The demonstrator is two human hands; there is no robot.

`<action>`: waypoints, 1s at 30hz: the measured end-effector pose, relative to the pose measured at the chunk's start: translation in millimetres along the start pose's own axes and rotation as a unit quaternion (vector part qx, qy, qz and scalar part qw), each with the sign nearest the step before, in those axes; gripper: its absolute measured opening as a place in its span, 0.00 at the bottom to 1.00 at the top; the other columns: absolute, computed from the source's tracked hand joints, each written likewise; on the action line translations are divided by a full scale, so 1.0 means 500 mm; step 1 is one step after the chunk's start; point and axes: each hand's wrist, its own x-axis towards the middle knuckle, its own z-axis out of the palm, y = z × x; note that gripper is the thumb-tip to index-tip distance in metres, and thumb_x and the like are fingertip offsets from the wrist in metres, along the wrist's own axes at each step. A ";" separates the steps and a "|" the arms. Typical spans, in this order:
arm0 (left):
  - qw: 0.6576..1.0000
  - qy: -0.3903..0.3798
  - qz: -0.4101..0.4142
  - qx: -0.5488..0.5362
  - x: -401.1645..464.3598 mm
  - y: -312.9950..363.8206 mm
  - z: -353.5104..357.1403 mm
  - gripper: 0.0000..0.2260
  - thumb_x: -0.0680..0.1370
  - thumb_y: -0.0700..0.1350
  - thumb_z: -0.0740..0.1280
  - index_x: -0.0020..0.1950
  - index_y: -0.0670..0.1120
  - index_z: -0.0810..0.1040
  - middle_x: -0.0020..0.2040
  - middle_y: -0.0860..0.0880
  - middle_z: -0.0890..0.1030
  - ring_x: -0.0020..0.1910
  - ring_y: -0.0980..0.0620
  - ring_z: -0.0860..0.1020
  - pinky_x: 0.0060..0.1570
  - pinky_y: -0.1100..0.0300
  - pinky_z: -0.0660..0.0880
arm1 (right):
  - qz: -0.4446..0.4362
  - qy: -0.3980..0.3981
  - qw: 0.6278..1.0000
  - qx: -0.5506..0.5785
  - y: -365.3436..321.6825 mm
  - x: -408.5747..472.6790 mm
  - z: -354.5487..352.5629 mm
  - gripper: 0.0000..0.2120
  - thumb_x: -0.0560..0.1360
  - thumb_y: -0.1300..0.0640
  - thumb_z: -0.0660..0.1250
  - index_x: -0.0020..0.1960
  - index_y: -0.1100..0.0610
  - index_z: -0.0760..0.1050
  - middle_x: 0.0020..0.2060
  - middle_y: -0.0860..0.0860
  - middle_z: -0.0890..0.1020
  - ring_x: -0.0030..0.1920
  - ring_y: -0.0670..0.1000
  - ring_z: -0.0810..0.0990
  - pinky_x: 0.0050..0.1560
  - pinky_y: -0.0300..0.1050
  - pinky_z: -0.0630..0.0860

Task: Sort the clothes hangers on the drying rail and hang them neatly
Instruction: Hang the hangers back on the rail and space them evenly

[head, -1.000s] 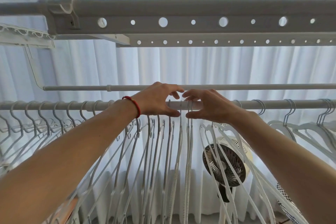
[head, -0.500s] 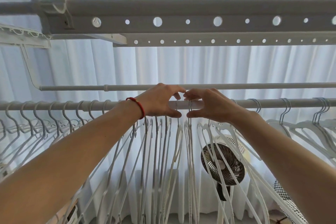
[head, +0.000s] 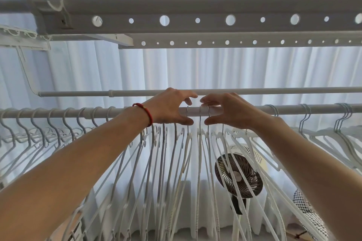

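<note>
Hangers (head: pixel 199 152) crowd the rail (head: pixel 293 109); both hands (head: pixel 168 107) (head: pixel 229 111) cup it, hiding several hooks.

White pleated curtains (head: pixel 195 68) backlit; dark fan (head: pixel 238 177) standing low right.

- White plastic clothes hangers with metal hooks (head: pixel 199 154): hung in a close row, bodies hanging edge-on.
- Grey round metal drying rail (head: pixel 293 109): horizontal, carrying all hooks.

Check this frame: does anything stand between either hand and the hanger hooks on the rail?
Nothing visible does. The left hand and right hand both curl around the drying rail itself, flanking three metal hanger hooks in the gap between them.
</note>
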 end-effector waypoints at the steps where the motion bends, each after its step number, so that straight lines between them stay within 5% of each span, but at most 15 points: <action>1: 1.000 0.001 0.000 0.000 0.000 0.000 0.002 0.37 0.69 0.57 0.78 0.75 0.53 0.69 0.63 0.57 0.80 0.59 0.54 0.75 0.62 0.52 0.73 | 0.000 0.000 1.000 0.000 0.002 -0.001 -0.001 0.34 0.67 0.51 0.83 0.70 0.52 0.76 0.61 0.46 0.84 0.61 0.45 0.81 0.61 0.38 0.72; 9: 0.999 0.027 0.020 0.018 0.012 0.003 0.014 0.38 0.68 0.62 0.77 0.74 0.51 0.70 0.66 0.54 0.78 0.67 0.53 0.71 0.64 0.56 0.67 | -0.006 0.003 1.000 -0.007 0.017 -0.008 -0.006 0.32 0.67 0.50 0.83 0.68 0.51 0.77 0.58 0.46 0.84 0.57 0.44 0.81 0.58 0.38 0.73; 16: 0.999 0.026 0.022 0.019 0.019 0.018 0.022 0.38 0.68 0.63 0.76 0.74 0.51 0.70 0.66 0.54 0.78 0.67 0.53 0.71 0.64 0.54 0.68 | -0.004 -0.003 1.000 0.004 0.020 -0.012 -0.006 0.34 0.67 0.49 0.83 0.70 0.52 0.76 0.61 0.45 0.83 0.59 0.42 0.80 0.53 0.24 0.66; 22: 0.999 0.025 0.024 0.013 0.026 0.034 0.031 0.39 0.67 0.64 0.77 0.74 0.52 0.70 0.65 0.55 0.78 0.67 0.54 0.71 0.65 0.54 0.69 | 0.015 -0.018 0.999 -0.036 0.045 -0.041 -0.043 0.33 0.69 0.49 0.81 0.70 0.52 0.75 0.63 0.47 0.82 0.63 0.49 0.79 0.66 0.46 0.74; 30: 1.000 0.017 0.015 0.013 0.039 0.042 0.035 0.38 0.68 0.63 0.76 0.74 0.53 0.70 0.66 0.54 0.78 0.68 0.52 0.71 0.66 0.52 0.69 | 0.013 -0.026 0.995 -0.091 0.050 -0.054 -0.046 0.27 0.73 0.44 0.77 0.69 0.50 0.76 0.55 0.49 0.83 0.55 0.52 0.80 0.58 0.51 0.77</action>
